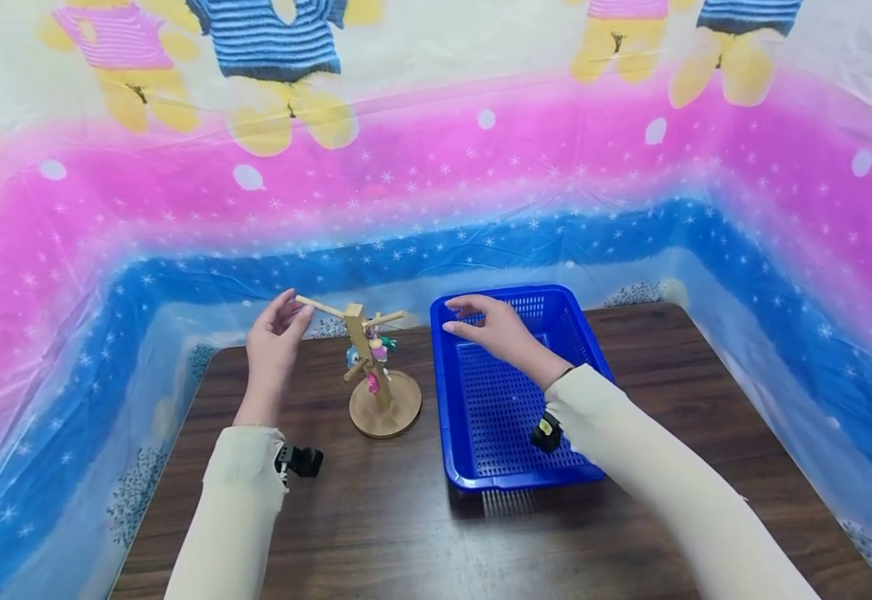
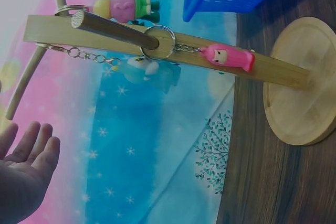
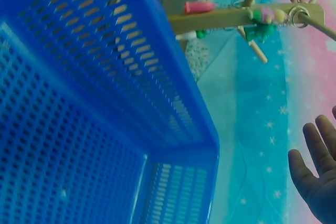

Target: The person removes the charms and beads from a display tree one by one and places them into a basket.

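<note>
A wooden peg stand with a round base stands on the table, and several keychains hang from its pegs. In the left wrist view these include a pink figure keychain, a bluish figure keychain and a purple-and-green figure keychain. My left hand, fingers extended, is beside the tip of the upper left peg; a small gap shows in the left wrist view. Over the far part of the blue basket hovers my right hand, its fingers spread and holding nothing.
The dark wood table carries the stand left of the basket. A patterned cloth hangs as a wall behind and along both sides. Inside the basket, the perforated floor is visible.
</note>
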A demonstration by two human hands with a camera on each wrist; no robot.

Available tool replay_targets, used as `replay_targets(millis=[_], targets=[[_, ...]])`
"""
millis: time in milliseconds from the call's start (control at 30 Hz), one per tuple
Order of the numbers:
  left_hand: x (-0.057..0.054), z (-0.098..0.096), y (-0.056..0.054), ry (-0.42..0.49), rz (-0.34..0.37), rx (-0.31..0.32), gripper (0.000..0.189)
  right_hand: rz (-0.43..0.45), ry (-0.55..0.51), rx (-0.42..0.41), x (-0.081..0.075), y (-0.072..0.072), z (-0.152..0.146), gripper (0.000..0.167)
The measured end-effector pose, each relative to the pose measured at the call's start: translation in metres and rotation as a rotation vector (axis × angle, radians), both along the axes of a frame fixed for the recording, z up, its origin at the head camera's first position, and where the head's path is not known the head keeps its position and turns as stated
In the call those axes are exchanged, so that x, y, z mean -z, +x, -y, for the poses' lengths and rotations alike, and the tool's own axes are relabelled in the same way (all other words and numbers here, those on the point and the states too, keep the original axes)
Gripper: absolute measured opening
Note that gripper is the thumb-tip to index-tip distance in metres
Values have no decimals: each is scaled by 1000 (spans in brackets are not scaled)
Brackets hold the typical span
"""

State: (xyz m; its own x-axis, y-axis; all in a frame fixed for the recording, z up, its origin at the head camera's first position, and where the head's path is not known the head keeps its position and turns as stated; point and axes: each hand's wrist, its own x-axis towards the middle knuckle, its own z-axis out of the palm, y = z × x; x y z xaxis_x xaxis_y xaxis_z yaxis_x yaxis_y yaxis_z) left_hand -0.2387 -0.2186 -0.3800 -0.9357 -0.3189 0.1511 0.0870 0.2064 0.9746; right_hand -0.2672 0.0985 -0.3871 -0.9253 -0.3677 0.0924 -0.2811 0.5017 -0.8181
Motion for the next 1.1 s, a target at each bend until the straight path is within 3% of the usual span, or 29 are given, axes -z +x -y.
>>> replay_targets(millis=[233, 567, 767, 900, 1100], targets=[[-3, 0, -1, 61, -9, 5, 48, 41, -66, 5, 2, -7, 20, 46], [-2, -3, -11, 243, -9, 47, 48, 74, -105, -2, 5, -14, 43, 39], [1, -6, -15, 395, -19, 55, 13, 114, -160, -2, 8, -14, 55, 35], [2, -8, -16, 454, -19, 65, 29, 133, -184, 3, 10, -13, 64, 33], [1, -10, -18, 523, 3, 66, 21, 162, -188, 39, 13, -14, 76, 31]])
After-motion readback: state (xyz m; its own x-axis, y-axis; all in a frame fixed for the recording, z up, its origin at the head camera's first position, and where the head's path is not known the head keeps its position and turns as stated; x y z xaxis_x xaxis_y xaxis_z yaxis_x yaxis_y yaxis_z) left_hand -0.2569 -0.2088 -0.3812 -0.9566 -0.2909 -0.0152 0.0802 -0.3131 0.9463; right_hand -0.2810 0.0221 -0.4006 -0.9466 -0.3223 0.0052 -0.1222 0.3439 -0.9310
